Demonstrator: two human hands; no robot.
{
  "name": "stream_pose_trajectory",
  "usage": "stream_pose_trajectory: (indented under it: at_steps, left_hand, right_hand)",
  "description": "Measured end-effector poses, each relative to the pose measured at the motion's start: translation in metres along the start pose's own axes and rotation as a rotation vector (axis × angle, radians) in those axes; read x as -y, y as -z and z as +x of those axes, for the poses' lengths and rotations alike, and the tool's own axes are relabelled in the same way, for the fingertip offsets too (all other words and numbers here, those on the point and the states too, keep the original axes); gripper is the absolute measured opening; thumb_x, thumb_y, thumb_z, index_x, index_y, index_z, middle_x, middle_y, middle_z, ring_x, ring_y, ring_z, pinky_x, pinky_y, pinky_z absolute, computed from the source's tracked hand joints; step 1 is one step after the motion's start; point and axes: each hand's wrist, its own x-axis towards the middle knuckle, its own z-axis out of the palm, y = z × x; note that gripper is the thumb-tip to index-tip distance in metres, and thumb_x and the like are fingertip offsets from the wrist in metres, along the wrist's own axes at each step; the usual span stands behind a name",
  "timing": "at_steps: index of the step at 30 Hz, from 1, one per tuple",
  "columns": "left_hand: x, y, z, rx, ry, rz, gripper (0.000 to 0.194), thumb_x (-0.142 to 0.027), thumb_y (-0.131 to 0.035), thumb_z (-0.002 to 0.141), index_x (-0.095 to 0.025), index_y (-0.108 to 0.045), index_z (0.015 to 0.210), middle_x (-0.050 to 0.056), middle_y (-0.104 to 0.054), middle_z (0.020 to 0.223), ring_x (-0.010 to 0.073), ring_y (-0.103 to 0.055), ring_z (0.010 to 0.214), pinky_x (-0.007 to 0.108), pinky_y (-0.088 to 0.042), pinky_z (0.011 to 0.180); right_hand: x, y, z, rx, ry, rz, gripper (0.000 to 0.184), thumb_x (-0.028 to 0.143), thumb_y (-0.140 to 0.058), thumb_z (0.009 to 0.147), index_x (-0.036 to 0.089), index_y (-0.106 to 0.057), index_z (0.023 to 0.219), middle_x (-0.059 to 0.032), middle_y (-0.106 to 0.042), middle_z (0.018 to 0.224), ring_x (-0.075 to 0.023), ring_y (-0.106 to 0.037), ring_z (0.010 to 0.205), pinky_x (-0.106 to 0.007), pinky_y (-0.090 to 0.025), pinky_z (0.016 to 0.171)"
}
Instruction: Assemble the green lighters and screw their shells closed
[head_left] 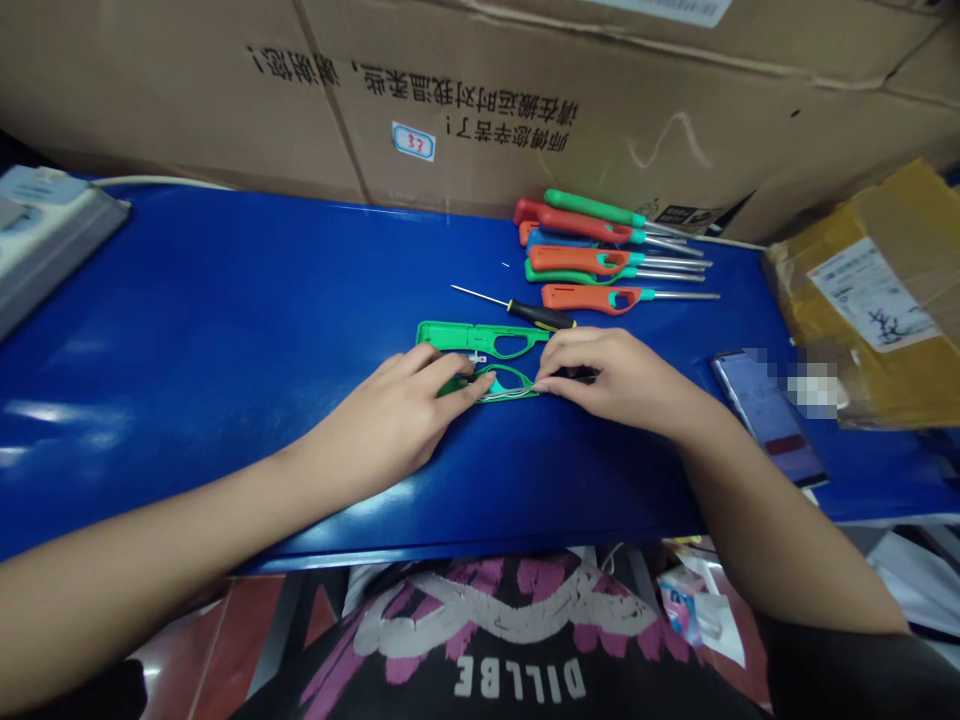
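Observation:
Two green half-shells of a long-nosed lighter lie on the blue table in front of me. The farther half-shell (450, 337) shows its hollow inner side and its trigger opening. My left hand (405, 405) holds the nearer half-shell (514, 372) down, with thumb and fingers closed about its handle end. A thin pale wire (510, 394) runs along this half. My right hand (600, 370) pinches the wire near the front end, and its fingers partly hide that end. A small white part (478, 358) shows by my left fingertips. Just beyond my right hand lies a screwdriver (540, 315).
Several assembled lighters (577, 262) in orange, red, green and blue lie at the back right. A large cardboard box (225, 120) stands along the back. At right are a phone (772, 420) and a taped carton (885, 300). A grey device (52, 240) sits far left.

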Motion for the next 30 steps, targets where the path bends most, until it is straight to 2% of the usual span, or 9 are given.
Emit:
stream_pose_trajectory:
  at_steps: [3,6,8,12,17,20,24,30]
  left_hand:
    - [0.001,-0.001,0.001,-0.010,-0.009,-0.017,0.044,-0.014,-0.049,0.098,-0.017,-0.057,0.141,0.015,-0.060,0.128,0.0311,-0.053,0.116,0.049,-0.052,0.096]
    - [0.002,-0.001,0.001,-0.011,-0.013,-0.032,0.043,-0.014,-0.049,0.098,-0.019,-0.057,0.140,0.015,-0.060,0.129,0.0304,-0.053,0.116,0.048,-0.051,0.097]
    - [0.002,-0.001,0.000,-0.011,-0.015,-0.041,0.043,-0.015,-0.049,0.098,-0.019,-0.056,0.141,0.014,-0.060,0.130,0.0298,-0.053,0.116,0.048,-0.051,0.097]
    - [0.002,-0.001,0.000,-0.043,-0.009,-0.050,0.041,-0.017,-0.048,0.100,-0.020,-0.056,0.140,0.013,-0.062,0.128,0.0288,-0.055,0.113,0.047,-0.053,0.094]
    - [0.001,0.000,0.003,-0.064,0.034,-0.130,0.027,-0.021,-0.048,0.102,-0.014,-0.062,0.123,0.012,-0.066,0.119,0.0256,-0.058,0.109,0.044,-0.052,0.095]
    - [0.002,0.000,0.003,-0.069,0.025,-0.139,0.023,-0.021,-0.047,0.102,-0.015,-0.064,0.116,0.011,-0.066,0.118,0.0250,-0.058,0.110,0.043,-0.051,0.096]
    - [0.003,-0.002,0.002,-0.072,0.009,-0.128,0.024,-0.022,-0.046,0.103,-0.017,-0.064,0.117,0.010,-0.065,0.120,0.0253,-0.057,0.111,0.043,-0.051,0.096]
    - [0.003,-0.001,0.003,-0.063,0.007,-0.146,0.025,-0.024,-0.045,0.104,-0.018,-0.064,0.119,0.010,-0.064,0.122,0.0253,-0.056,0.112,0.043,-0.051,0.096]
  right_hand:
    - [-0.003,-0.004,0.004,0.019,-0.089,0.158,0.017,0.030,-0.067,0.089,0.019,-0.068,0.076,-0.0021,-0.067,0.079,-0.0140,-0.057,0.071,-0.028,-0.043,0.067]
    - [-0.002,-0.005,0.005,0.045,-0.144,0.152,0.015,0.028,-0.067,0.088,0.018,-0.067,0.077,-0.0003,-0.065,0.074,-0.0122,-0.049,0.065,-0.026,-0.038,0.063]
    - [-0.001,-0.003,0.005,0.054,-0.134,0.117,0.012,0.024,-0.066,0.089,0.018,-0.067,0.079,-0.0003,-0.066,0.077,-0.0122,-0.050,0.067,-0.027,-0.039,0.066]
    - [0.003,0.000,0.002,-0.016,-0.046,0.064,0.001,0.019,-0.067,0.087,0.019,-0.068,0.087,-0.0020,-0.067,0.088,-0.0137,-0.055,0.077,-0.027,-0.042,0.071]
    - [0.009,-0.009,0.000,-0.011,0.033,0.014,0.015,0.018,-0.059,0.093,0.022,-0.066,0.105,-0.0038,-0.067,0.107,-0.0168,-0.062,0.096,-0.029,-0.046,0.082]
    - [0.012,-0.014,0.000,-0.013,0.024,-0.065,0.014,0.019,-0.055,0.095,0.023,-0.065,0.103,-0.0037,-0.068,0.108,-0.0177,-0.064,0.097,-0.030,-0.047,0.082]
    - [0.012,-0.015,0.000,0.028,0.066,-0.141,0.017,0.020,-0.049,0.099,0.023,-0.065,0.102,-0.0039,-0.070,0.106,-0.0175,-0.065,0.098,-0.029,-0.048,0.081]
    - [0.015,-0.014,-0.001,0.020,0.075,-0.151,0.011,0.028,-0.054,0.099,0.022,-0.063,0.099,-0.0027,-0.069,0.102,-0.0159,-0.064,0.094,-0.027,-0.045,0.074]
